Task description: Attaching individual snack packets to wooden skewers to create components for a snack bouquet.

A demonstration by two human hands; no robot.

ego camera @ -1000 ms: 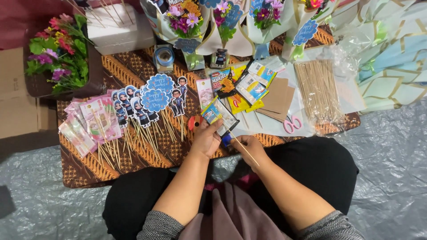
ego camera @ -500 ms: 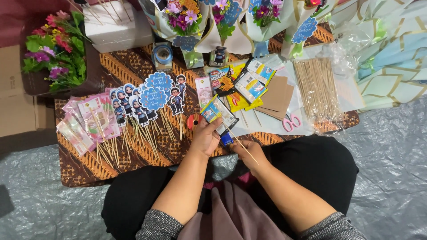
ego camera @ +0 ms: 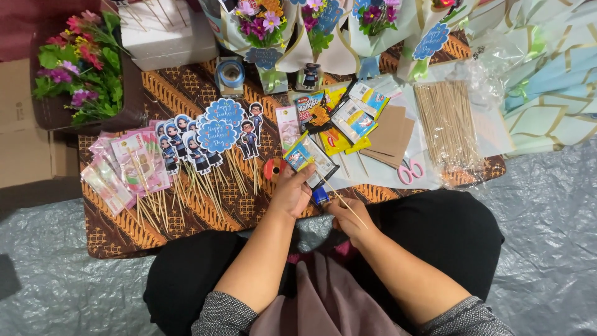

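1. The left hand (ego camera: 291,193) pinches a small snack packet (ego camera: 313,160) by its near corner, pressing it flat on the low counter (ego camera: 186,93) so that it lies steady.
2. The right hand (ego camera: 348,214) is closed around a thin wooden skewer (ego camera: 343,202), slanted up toward the packet; the tip seems to meet the packet's underside, though the join itself is hidden.
3. A small blue thing (ego camera: 319,195), perhaps a tape holder, sits between the hands, within easy reach of both.
4. More loose packets (ego camera: 351,115) lie just beyond, and a bundle of spare skewers (ego camera: 446,121) rests in clear wrap to the right, near pink-handled scissors (ego camera: 409,171).
5. Finished paper toppers on sticks (ego camera: 214,134) are fanned out to the left, apart from the working spot.
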